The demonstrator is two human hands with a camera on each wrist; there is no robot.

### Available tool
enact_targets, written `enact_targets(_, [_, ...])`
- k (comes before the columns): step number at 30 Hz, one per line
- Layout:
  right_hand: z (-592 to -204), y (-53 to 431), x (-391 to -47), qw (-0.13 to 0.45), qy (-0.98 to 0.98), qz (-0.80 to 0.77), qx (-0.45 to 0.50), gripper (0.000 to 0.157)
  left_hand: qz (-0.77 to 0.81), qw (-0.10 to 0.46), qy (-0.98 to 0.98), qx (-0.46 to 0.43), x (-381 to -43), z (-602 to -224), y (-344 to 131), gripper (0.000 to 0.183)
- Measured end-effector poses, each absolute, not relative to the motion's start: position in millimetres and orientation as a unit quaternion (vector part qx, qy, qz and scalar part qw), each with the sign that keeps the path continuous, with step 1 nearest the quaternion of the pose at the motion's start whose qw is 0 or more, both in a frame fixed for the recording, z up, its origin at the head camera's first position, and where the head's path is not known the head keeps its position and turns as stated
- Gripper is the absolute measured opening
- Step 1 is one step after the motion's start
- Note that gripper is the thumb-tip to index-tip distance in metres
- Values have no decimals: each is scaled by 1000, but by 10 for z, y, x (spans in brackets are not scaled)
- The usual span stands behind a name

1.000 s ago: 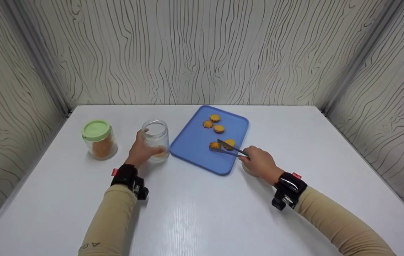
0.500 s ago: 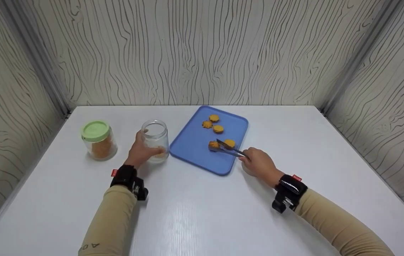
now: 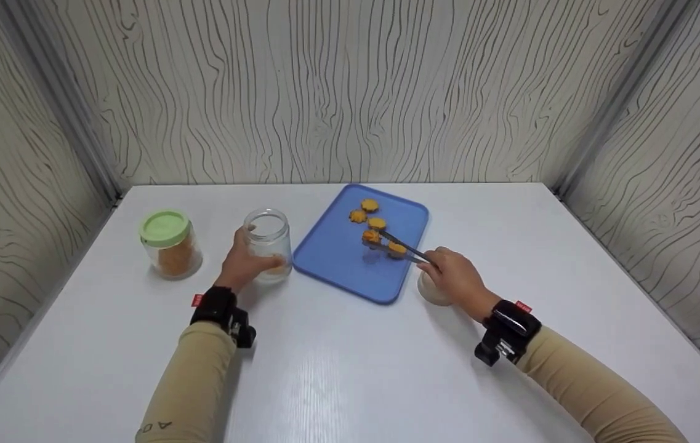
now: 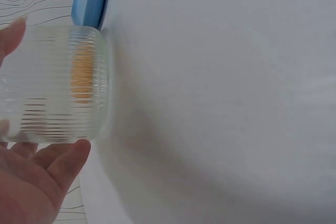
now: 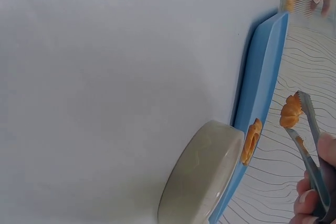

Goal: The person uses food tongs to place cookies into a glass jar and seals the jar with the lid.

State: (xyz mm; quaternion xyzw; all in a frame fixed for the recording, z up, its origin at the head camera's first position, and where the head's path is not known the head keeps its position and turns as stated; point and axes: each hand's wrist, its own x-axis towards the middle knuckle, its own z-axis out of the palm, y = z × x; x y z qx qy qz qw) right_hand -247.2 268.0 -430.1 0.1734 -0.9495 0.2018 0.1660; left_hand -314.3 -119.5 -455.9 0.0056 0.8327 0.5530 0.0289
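My left hand [image 3: 244, 261] holds a clear open jar [image 3: 268, 237] upright on the table, thumb and fingers on its sides. An orange cookie [image 4: 82, 74] shows at the jar's bottom in the left wrist view. My right hand [image 3: 457, 278] grips metal tongs [image 3: 404, 246], whose tips pinch a scalloped orange cookie [image 3: 370, 236]. In the right wrist view that cookie [image 5: 290, 112] hangs above the blue tray [image 3: 337, 258]. Several other cookies lie on the tray, one of them [image 3: 396, 250] just below the tongs.
Left of the open jar stands another jar [image 3: 175, 255] with orange contents and a green lid [image 3: 165, 227]. A pale round object, perhaps a lid [image 5: 202, 177], lies on the table beside the tray, partly under my right hand. Patterned panels [image 3: 325, 92] enclose the table.
The tongs have closed on the cookie and lifted it off the tray, moving slightly up and away. My left hand and the jar have stayed in place.
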Motion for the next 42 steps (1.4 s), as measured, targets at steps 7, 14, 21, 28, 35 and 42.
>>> enact_targets(7, [-4231,2682,-2454,183,-944,210,178,15,550,29,834,8,-3129,-4544,-1190,106])
enact_targets(14, [-4182,2687,-2433,197,-939,213,183,17,552,33,833,6,-3116,-4532,-1189,105])
enact_targets(21, [-4167,2689,-2428,208,-934,216,194,17,552,35,833,5,-3134,-4546,-1199,107])
enact_targets(28, [-4097,2685,-2439,221,-930,226,188,18,555,41,831,1,-3121,-4529,-1192,107])
enact_targets(35, [-4045,2655,-2424,221,-928,230,195,20,549,41,835,0,-3108,-4515,-1188,108])
enact_targets(42, [-4031,2624,-2424,223,-925,234,197,21,545,26,838,9,-3141,-4555,-1196,104])
